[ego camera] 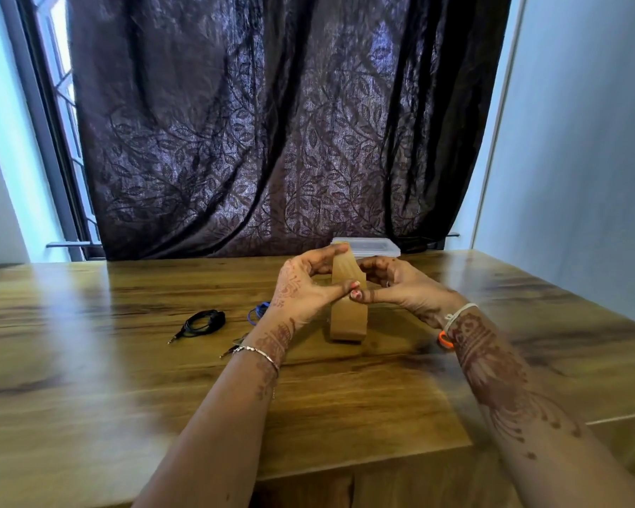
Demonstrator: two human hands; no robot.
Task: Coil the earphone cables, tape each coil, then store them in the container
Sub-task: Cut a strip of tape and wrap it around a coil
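Tape roll (pixel 348 320) upright, gripped by curled left hand (pixel 305 287) and right hand (pixel 400 287); thumbs meet in front

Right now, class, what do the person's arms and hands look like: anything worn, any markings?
No sleeves show. Reddish-brown henna-like patterns run over both forearms and the backs of the left hand and right hand. A thin silver bracelet circles the left wrist; a pale thread band and an orange band the right.
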